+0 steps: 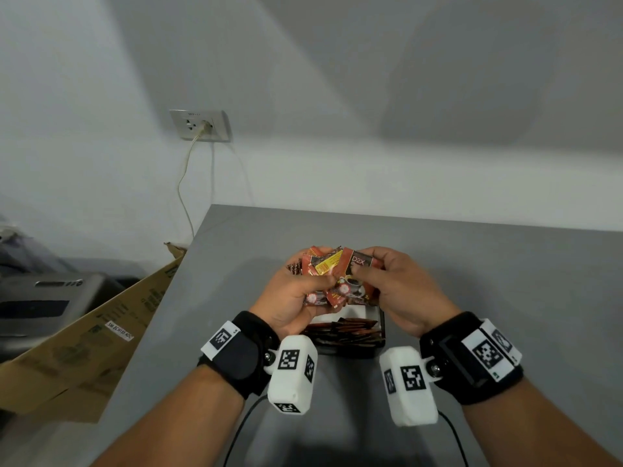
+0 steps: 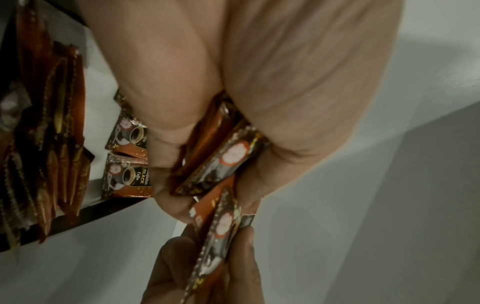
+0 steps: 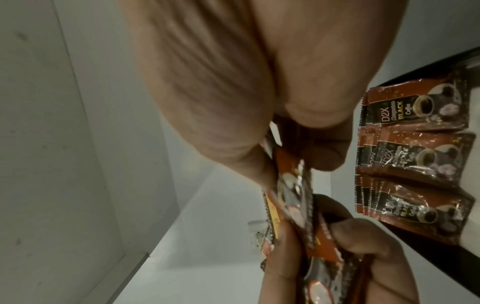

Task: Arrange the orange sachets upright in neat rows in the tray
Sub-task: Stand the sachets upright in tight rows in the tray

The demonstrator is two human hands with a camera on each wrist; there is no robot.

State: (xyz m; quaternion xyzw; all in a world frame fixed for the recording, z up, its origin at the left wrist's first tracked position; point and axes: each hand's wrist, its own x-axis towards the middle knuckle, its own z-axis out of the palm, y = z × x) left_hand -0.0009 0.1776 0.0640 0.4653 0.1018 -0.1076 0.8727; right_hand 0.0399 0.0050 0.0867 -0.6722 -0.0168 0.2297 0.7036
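Observation:
Over the grey table, both hands hold one bunch of orange coffee sachets [image 1: 332, 276] just above a black tray [image 1: 382, 326]. My left hand [image 1: 320, 281] grips the bunch from the left, thumb across the front. My right hand [image 1: 365, 264] pinches the rightmost sachet, marked D2X. Several more sachets [image 1: 344, 328] stand or lean in rows in the tray, partly hidden by my hands. In the left wrist view the held sachets [image 2: 223, 162] fan out between my fingers, beside the tray's sachets [image 2: 52, 144]. The right wrist view shows the tray's rows [image 3: 415, 156] face on.
The table's [image 1: 505, 281] left edge lies close to the tray. Past it a flattened cardboard box [image 1: 101, 338] leans, with a grey machine [image 1: 43, 298] behind. A wall socket [image 1: 200, 124] with a hanging cable sits on the white wall.

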